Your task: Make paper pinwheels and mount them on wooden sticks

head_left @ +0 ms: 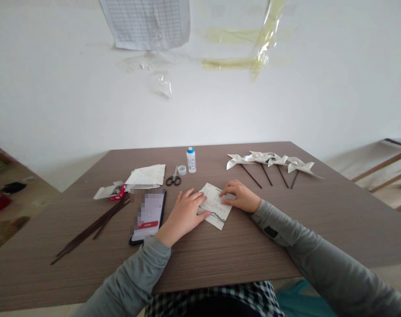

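A square printed sheet of paper lies on the table in front of me, with a dark wavy line across its lower part. My left hand rests at its left edge, fingers spread and thumb on the paper. On the opposite side, my right hand touches the sheet with bent fingers, the thumb and forefinger apart. Beyond the sheet stand a white glue bottle with a blue top and a small clear cap. Black-handled scissors lie beside the cap.
Several paper pinwheels on brown sticks lie at the back right. On the left are a stack of paper, an opened small red-and-white box, dark thin sticks and a phone. A wall rises behind the table.
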Demonstrator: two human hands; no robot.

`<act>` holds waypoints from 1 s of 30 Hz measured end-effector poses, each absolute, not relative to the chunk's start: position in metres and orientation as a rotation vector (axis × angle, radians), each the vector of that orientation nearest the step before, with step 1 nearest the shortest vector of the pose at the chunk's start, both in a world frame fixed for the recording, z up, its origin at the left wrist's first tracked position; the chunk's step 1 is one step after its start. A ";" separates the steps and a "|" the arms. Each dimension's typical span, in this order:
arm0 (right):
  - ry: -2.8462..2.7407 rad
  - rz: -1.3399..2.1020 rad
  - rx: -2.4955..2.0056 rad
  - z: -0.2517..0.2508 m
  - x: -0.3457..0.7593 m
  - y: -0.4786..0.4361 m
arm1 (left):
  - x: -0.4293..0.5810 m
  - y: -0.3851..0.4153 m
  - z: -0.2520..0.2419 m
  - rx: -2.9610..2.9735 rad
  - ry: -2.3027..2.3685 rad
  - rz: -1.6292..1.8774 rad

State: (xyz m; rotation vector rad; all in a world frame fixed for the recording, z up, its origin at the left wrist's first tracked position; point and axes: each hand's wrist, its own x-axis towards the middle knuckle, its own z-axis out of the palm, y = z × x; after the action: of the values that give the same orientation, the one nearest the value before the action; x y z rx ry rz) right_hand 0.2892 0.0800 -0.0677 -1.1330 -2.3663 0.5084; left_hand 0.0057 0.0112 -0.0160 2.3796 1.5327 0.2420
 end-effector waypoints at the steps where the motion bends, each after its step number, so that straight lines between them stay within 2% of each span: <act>1: -2.365 0.507 -1.138 -0.068 0.289 0.080 | 0.005 0.012 -0.016 2.369 1.545 0.232; 10: -2.401 0.508 -1.146 -0.073 0.292 0.083 | -0.003 0.015 -0.023 2.383 1.635 0.234; 19: -2.418 0.406 -1.414 -0.070 0.303 0.087 | -0.007 0.020 -0.022 2.355 1.714 0.167; 30: -2.423 0.358 -1.419 -0.071 0.303 0.086 | -0.006 0.018 -0.017 2.399 1.733 0.089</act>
State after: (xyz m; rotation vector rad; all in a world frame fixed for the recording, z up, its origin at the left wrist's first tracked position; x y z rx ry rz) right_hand 0.3027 0.0864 -0.0711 -1.4193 -2.4232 0.3585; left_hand -0.0062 0.0182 -0.0174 2.3987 1.7326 0.0894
